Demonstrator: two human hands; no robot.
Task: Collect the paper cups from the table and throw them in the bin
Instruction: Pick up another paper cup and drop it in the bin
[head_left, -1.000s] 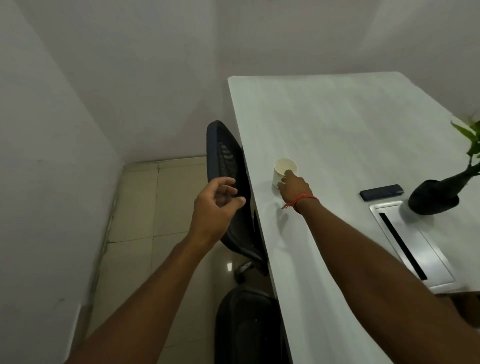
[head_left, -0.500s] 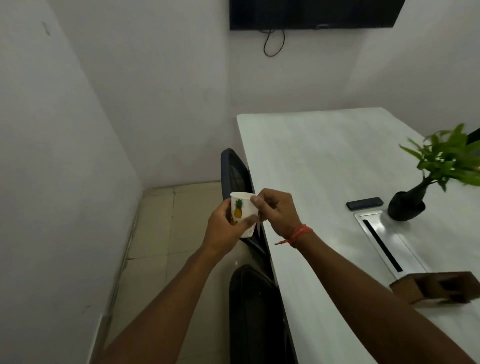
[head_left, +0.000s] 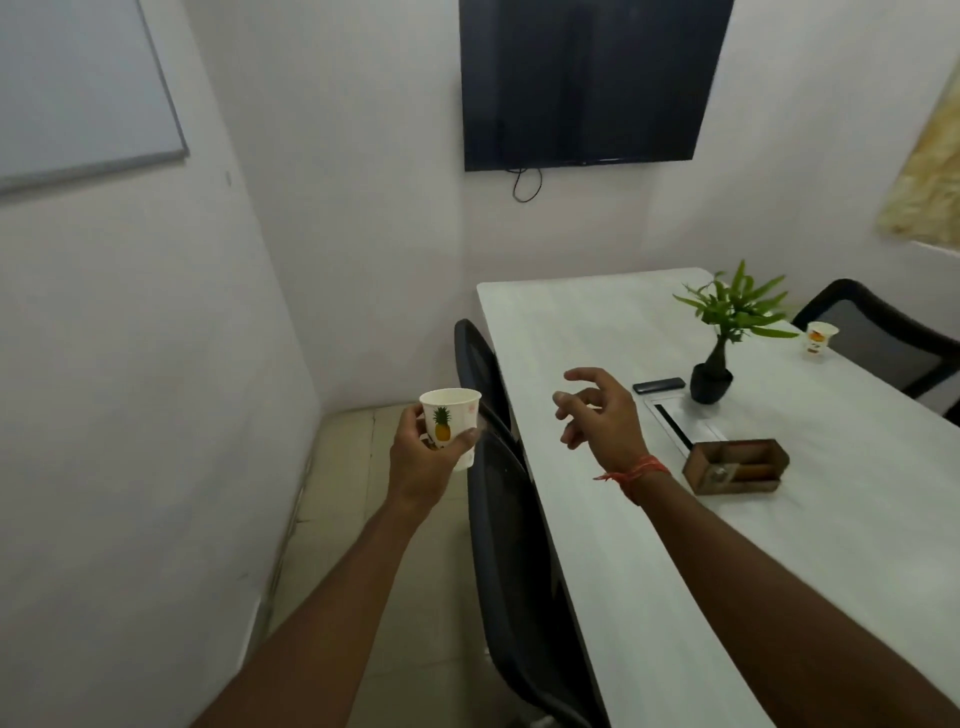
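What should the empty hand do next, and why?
Probably reach the right hand across the table toward the other paper cup beyond the plant. The left hand already holds the pineapple cup, the right hand is open and empty, and that far cup stands uncollected. No bin is in view.

matt paper cup, pale wood-grain table

Two paper cups, three chairs, one plant, one phone.
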